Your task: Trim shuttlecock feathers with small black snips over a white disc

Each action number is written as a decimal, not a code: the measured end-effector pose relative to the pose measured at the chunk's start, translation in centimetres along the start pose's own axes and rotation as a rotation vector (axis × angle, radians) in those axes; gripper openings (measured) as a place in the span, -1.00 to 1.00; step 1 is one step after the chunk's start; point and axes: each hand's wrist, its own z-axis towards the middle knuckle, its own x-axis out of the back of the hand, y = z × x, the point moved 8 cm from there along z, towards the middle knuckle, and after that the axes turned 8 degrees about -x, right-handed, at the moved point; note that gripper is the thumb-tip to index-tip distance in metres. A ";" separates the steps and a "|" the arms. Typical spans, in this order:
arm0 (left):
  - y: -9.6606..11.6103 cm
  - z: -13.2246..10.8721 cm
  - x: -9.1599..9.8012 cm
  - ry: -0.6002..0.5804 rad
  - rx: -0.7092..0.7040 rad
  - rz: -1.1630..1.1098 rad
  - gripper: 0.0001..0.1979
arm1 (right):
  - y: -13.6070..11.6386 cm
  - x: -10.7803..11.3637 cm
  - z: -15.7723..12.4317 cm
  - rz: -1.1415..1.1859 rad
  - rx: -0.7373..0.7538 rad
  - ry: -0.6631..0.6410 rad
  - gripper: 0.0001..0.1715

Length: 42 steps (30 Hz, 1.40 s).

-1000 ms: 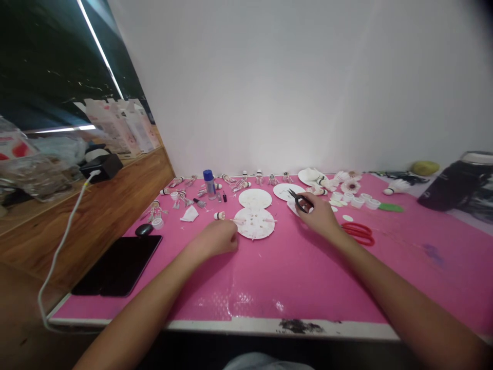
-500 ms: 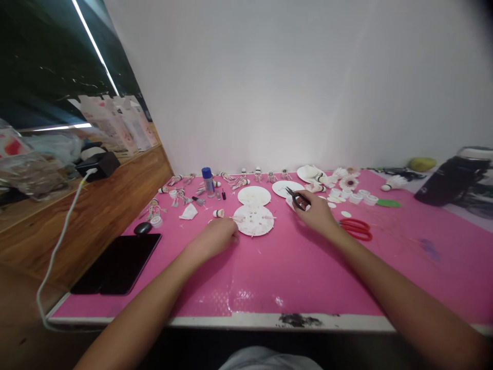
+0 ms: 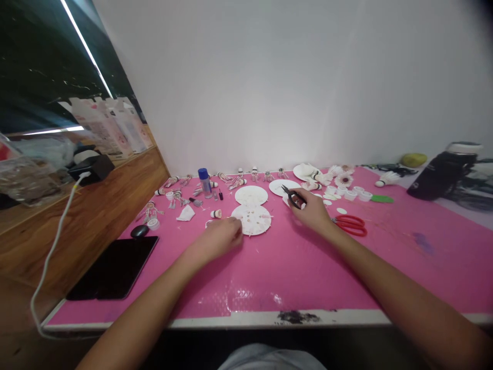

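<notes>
Presently, I see the left hand (image 3: 223, 235) at a white plate (image 3: 254, 209) and the right hand (image 3: 315, 209) with black pliers (image 3: 295, 198).
This plate, carrying small bits, lies on the pink counter (image 3: 269, 275), just in front of another plate (image 3: 251, 196). At its left edge the left fingers are curled; from my camera I cannot tell whether they pinch something. The right hand grips the pliers above the counter, their tips a little parted. Red-handled scissors (image 3: 351, 225) lie near the right wrist.
</notes>
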 end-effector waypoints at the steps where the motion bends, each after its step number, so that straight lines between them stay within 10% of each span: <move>1: 0.2 0.1 0.2 0.054 -0.036 -0.081 -0.83 | -0.2 0.1 -0.1 0.017 0.003 0.010 -0.62; 5: 0.2 0.4 0.6 0.308 -0.092 -0.398 -0.79 | -1.6 0.1 -0.9 0.168 0.029 0.024 -0.65; 14: 1.3 1.2 -2.1 0.476 -0.012 -0.843 -0.70 | -7.2 -3.2 -6.0 0.585 0.001 -0.258 -0.70; 42: 1.5 1.7 -4.6 0.392 0.035 -1.060 -0.65 | -7.6 -3.8 -7.2 0.509 0.126 -0.296 -0.82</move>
